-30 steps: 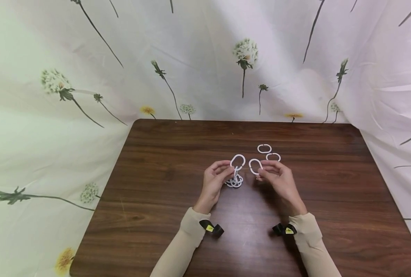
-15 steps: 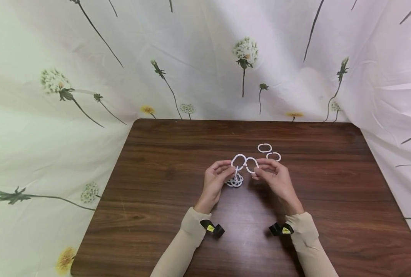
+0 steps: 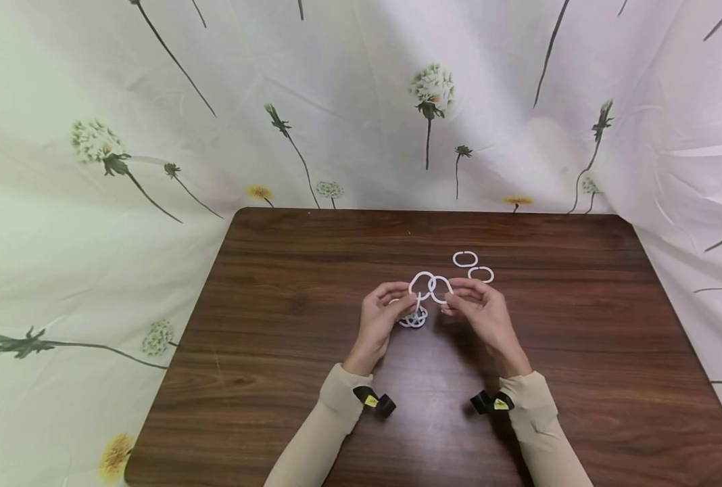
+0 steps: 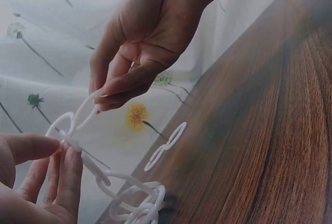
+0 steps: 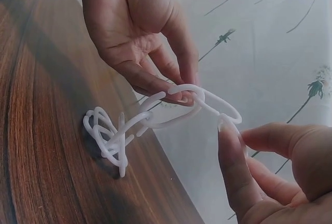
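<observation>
In the head view my left hand (image 3: 376,321) pinches a white oval plastic chain link (image 3: 423,273) between thumb and fingers. From that link trails a short chain of several white links (image 5: 111,143), heaped on the table below. Opposite it, my right hand (image 3: 485,314) holds another white link (image 5: 228,108) by its outer end, pinched by thumb and fingertips. The two held links cross each other between the hands, above the tabletop. In the right wrist view the right link loops over the end of the left one. Small gaps show in the links.
Two loose white links, a farther link (image 3: 466,266) and a nearer link (image 3: 481,282), lie on the brown wooden table (image 3: 288,270) beyond my right hand. A white curtain (image 3: 361,122) printed with dandelions hangs behind the table's far edge and along its sides.
My right hand has moved left with its link, closing the space between the two held links, which now cross. The left hand has hardly moved.
</observation>
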Demonstrator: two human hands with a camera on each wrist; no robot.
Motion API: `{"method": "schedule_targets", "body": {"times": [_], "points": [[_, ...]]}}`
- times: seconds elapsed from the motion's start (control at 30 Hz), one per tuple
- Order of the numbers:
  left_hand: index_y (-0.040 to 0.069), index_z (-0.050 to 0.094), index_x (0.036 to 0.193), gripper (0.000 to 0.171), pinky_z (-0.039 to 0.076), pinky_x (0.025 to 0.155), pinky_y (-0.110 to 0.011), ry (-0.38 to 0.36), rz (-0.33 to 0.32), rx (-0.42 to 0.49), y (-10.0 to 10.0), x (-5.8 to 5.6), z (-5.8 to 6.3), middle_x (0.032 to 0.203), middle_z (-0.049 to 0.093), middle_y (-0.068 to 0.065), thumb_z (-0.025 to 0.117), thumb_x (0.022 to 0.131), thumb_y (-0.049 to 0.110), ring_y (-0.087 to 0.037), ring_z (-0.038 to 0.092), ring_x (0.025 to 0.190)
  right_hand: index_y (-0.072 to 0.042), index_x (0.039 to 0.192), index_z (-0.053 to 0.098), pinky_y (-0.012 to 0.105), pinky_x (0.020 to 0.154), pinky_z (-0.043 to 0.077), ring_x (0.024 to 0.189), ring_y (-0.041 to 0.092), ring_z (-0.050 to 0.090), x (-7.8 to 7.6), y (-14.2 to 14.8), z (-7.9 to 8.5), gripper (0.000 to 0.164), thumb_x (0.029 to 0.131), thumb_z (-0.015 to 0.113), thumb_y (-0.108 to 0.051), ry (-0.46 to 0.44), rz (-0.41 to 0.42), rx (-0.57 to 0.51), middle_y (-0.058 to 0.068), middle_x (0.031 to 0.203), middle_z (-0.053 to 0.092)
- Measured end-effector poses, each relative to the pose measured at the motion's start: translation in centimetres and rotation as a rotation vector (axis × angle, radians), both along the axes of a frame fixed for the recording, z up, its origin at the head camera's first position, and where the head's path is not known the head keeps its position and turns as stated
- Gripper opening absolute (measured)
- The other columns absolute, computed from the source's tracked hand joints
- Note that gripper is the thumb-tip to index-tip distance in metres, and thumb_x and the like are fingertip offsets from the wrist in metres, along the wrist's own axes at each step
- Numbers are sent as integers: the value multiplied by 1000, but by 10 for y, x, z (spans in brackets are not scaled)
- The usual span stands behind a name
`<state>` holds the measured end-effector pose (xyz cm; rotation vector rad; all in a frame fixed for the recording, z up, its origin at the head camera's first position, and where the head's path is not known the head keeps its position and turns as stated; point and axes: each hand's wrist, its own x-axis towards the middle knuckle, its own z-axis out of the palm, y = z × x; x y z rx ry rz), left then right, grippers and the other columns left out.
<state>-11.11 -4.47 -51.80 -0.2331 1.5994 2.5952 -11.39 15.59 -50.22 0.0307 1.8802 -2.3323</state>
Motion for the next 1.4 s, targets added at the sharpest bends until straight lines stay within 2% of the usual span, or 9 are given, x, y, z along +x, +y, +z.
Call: {"method": "schedule_targets", "body": {"times": [0.23, 0.37, 0.57, 0.73, 0.9, 1.13, 1.3, 1.4], "points": [[-12, 65, 114, 28, 65, 73, -20, 0, 5, -17, 0, 1, -1, 84, 72, 2, 72, 87, -14, -7, 72, 72, 20, 135, 50, 35, 81, 68, 78, 14, 78, 1, 0, 0, 45, 95, 67, 9, -22, 18, -16, -1, 89, 76], [-9, 67, 111, 25, 65, 72, -20, 1, 16, -26, 0, 0, 0, 84, 72, 1, 73, 87, -13, -8, 72, 72, 19, 135, 50, 33, 81, 68, 80, 16, 79, 1, 0, 2, 43, 96, 67, 8, -34, 29, -35, 2, 90, 75], [-11, 67, 112, 27, 65, 71, -20, -1, 26, -50, 1, 0, -1, 83, 72, 2, 75, 86, -11, -6, 71, 71, 18, 135, 50, 29, 79, 67, 79, 13, 78, 1, 0, 1, 42, 97, 66, 7, -53, 16, -34, 0, 89, 75], [-6, 70, 107, 23, 64, 71, -20, 24, 30, -77, 2, 1, -4, 83, 73, 2, 76, 85, -11, -6, 71, 70, 18, 134, 49, 28, 80, 67, 78, 12, 78, 0, -3, 0, 41, 97, 64, 8, -78, 14, -46, -1, 88, 75], [-8, 70, 108, 24, 64, 71, -20, 60, 26, -131, 3, 1, -5, 87, 73, -2, 77, 85, -8, -6, 72, 71, 20, 137, 47, 27, 81, 67, 80, 11, 77, -2, -6, -1, 43, 99, 62, 8, -102, 37, -61, -1, 90, 76], [-16, 65, 114, 30, 63, 69, -19, 32, 24, -125, 4, 1, -2, 85, 72, 0, 75, 86, -9, -5, 70, 70, 19, 137, 47, 29, 81, 67, 79, 10, 76, -2, -9, 0, 43, 99, 62, 8, -95, 25, -56, -1, 90, 76], [-15, 66, 114, 29, 64, 71, -20, 25, 20, -121, 3, 1, -4, 90, 73, -7, 75, 86, -9, -6, 71, 71, 16, 133, 50, 31, 80, 68, 77, 13, 77, -3, -8, 2, 40, 96, 65, 9, -64, -7, -58, 2, 89, 75], [-13, 67, 113, 29, 65, 72, -20, 19, 16, -113, 2, 2, -4, 92, 73, -8, 76, 86, -8, -6, 72, 72, 15, 132, 51, 31, 80, 68, 76, 12, 77, -5, -8, 3, 40, 95, 65, 11, -52, -23, -55, 0, 86, 74]]}}
